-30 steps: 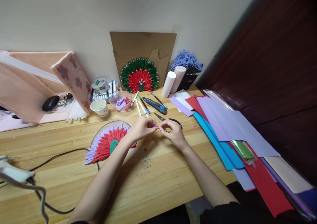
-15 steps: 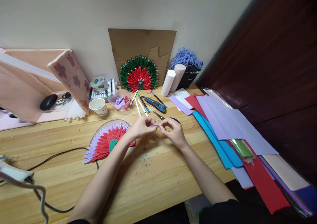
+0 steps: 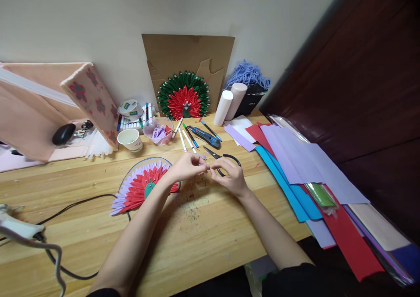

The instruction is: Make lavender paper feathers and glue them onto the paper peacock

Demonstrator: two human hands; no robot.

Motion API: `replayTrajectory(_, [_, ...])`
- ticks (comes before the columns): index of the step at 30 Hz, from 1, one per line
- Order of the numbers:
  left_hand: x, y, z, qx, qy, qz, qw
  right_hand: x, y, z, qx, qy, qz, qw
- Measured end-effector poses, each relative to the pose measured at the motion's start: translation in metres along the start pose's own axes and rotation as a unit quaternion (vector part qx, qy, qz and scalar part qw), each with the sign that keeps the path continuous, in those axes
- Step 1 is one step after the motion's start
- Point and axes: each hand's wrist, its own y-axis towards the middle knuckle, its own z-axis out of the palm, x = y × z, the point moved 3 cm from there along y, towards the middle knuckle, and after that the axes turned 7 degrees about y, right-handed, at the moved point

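Pale wall behind wooden table

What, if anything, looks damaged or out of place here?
The cardboard behind the red-and-green fan looks damaged: its surface seems torn, with jagged edges showing. Dark specks also mar the tabletop.

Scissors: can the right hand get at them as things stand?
Probably yes: the scissors lie just beyond the right hand, partly hidden behind it, with nothing apparent between. Its fingers are pinched close to the left hand, though, and would need opening; whether they hold anything is unclear.
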Motion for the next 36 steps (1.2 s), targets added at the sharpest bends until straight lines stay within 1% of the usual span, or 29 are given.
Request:
replayTrajectory(4, [0.004,0.001,0.000,-0.006,0.000,-0.010,1.000,-0.002,-0.001,0.001,0.013,-0.003,-0.009,1.000])
replayTrajectory(6, [0.005,0.002,-0.001,-0.018,0.008,-0.012,1.000,-0.002,-0.001,0.001,0.009,0.010,0.006,1.000])
replayTrajectory(9, [0.008,0.003,0.000,-0.033,0.026,-0.007,0.999,-0.004,0.000,0.004,-0.009,0.057,0.082,0.995])
replayTrajectory(12, [0.011,0.004,0.000,-0.054,0.061,0.007,0.997,-0.010,-0.001,0.008,-0.027,0.121,0.167,0.978])
replayTrajectory(14, [0.012,0.004,0.001,-0.070,0.097,0.019,0.993,-0.013,-0.001,0.010,-0.029,0.150,0.202,0.967])
replayTrajectory(18, [0.010,0.003,0.002,-0.087,0.165,0.036,0.982,-0.019,-0.002,0.012,-0.026,0.178,0.235,0.955])
replayTrajectory(23, [0.003,-0.001,-0.004,-0.088,0.191,0.033,0.977,-0.025,-0.005,0.012,-0.031,0.239,0.279,0.930])
replayTrajectory(25, [0.001,-0.003,-0.009,-0.105,0.200,0.024,0.974,-0.029,-0.006,0.012,-0.042,0.259,0.294,0.919])
replayTrajectory(27, [-0.002,-0.005,-0.013,-0.127,0.200,0.028,0.971,-0.033,-0.006,0.012,-0.052,0.269,0.308,0.911])
replayTrajectory(30, [-0.005,-0.006,-0.012,-0.134,0.197,0.084,0.968,-0.038,-0.006,0.014,-0.047,0.292,0.335,0.895])
replayTrajectory(33, [-0.005,-0.003,-0.005,-0.100,0.232,0.158,0.954,-0.040,-0.006,0.016,-0.044,0.327,0.372,0.868])
replayTrajectory(36, [-0.003,-0.001,0.000,-0.087,0.275,0.194,0.937,-0.039,-0.005,0.016,-0.039,0.345,0.390,0.853])
